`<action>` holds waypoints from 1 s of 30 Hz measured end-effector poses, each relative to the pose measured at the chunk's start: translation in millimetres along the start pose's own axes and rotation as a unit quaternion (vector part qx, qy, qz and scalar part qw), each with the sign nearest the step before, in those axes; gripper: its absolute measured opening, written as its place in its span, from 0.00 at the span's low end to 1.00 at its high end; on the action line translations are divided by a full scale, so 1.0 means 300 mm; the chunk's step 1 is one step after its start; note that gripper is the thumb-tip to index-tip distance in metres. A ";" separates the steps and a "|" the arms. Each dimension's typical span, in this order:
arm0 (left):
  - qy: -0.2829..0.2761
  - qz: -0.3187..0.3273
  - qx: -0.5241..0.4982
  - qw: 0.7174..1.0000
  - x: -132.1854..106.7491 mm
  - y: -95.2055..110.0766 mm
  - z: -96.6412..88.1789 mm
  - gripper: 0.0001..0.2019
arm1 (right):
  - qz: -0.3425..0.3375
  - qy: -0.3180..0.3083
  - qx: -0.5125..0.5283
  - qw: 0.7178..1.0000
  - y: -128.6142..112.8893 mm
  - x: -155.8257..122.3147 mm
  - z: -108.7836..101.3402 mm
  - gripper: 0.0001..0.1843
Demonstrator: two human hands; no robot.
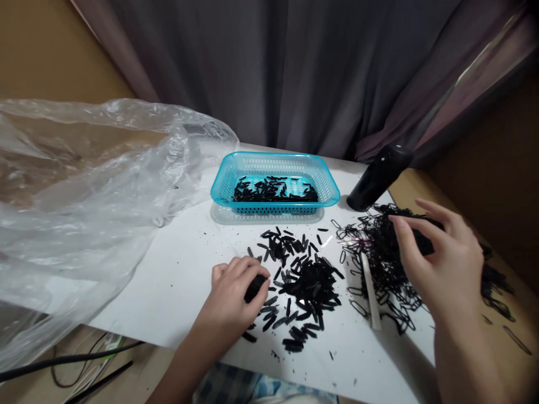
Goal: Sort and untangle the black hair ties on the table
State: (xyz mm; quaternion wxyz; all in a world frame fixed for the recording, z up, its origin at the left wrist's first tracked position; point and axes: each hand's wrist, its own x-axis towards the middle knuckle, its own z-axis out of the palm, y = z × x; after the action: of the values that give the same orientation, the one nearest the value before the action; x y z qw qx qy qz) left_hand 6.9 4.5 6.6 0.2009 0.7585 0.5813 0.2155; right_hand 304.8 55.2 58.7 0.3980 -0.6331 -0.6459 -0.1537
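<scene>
My left hand rests beside a loose pile of short black strips. Its fingers curl round a dark clump, apparently of black pieces, partly covered by the thumb and fingers. On the right, my right hand is raised over a tangled heap of thin black loops. Thumb and index fingertips meet there in a pinch, with the other fingers stretched out; whatever sits between the tips is too small to make out. A blue plastic basket behind the strips contains more black strips.
Beyond the loops a black cylinder stands tilted in view. A narrow pale stick lies against the heap. Crumpled clear plastic covers the left of the white tabletop. Cables run below its edge; a dark curtain hangs behind.
</scene>
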 end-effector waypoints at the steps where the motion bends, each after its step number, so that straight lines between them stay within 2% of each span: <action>1: -0.004 -0.003 -0.001 1.000 -0.003 -0.003 -0.005 0.07 | 0.002 0.006 -0.008 1.000 0.006 0.000 0.002 0.17; 3: -0.017 -0.008 -0.001 1.000 -0.010 -0.010 -0.017 0.08 | 0.006 0.005 -0.003 1.000 0.009 -0.001 0.005 0.16; 5: -0.031 -0.010 0.001 0.999 -0.013 -0.015 -0.027 0.08 | -0.001 -0.025 0.021 0.999 -0.001 -0.005 0.007 0.14; 7: -0.043 -0.011 0.003 0.999 -0.013 -0.018 -0.033 0.06 | -0.016 -0.066 0.056 0.996 -0.024 -0.014 0.009 0.12; 9: -0.049 -0.011 0.005 0.999 -0.011 -0.018 -0.031 0.04 | -0.056 -0.135 0.117 0.982 -0.059 -0.028 0.010 0.08; 11: -0.049 -0.004 0.006 0.999 -0.010 -0.015 -0.024 0.04 | -0.121 -0.241 0.179 0.946 -0.103 -0.048 0.010 0.06; 13: -0.044 0.006 0.007 0.999 -0.009 -0.009 -0.016 0.05 | -0.187 -0.349 0.210 0.894 -0.150 -0.075 0.013 0.05; 15: -0.041 0.009 0.005 0.999 -0.010 -0.003 -0.011 0.06 | -0.222 -0.410 0.211 0.859 -0.191 -0.104 0.021 0.05; 17: -0.036 0.004 0.000 0.999 -0.010 -0.002 -0.008 0.06 | -0.239 -0.425 0.198 0.850 -0.220 -0.128 0.033 0.04; 23: 0.003 -0.012 -0.017 1.000 -0.005 -0.013 0.002 0.04 | -0.249 -0.426 0.135 0.859 -0.244 -0.157 0.064 0.04; 27: 0.059 -0.009 -0.027 0.998 0.002 0.000 0.000 0.02 | -0.240 -0.432 0.135 0.859 -0.247 -0.166 0.068 0.03; 30: 0.108 0.019 -0.029 0.994 0.006 0.013 -0.009 0.05 | -0.234 -0.445 0.145 0.852 -0.248 -0.165 0.062 0.04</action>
State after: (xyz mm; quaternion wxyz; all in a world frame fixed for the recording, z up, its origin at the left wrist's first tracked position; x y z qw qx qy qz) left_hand 8.9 5.4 11.2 0.1548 0.7354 0.5787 0.3167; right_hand 223.0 22.5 34.4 0.1071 -0.3990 -0.8980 0.1514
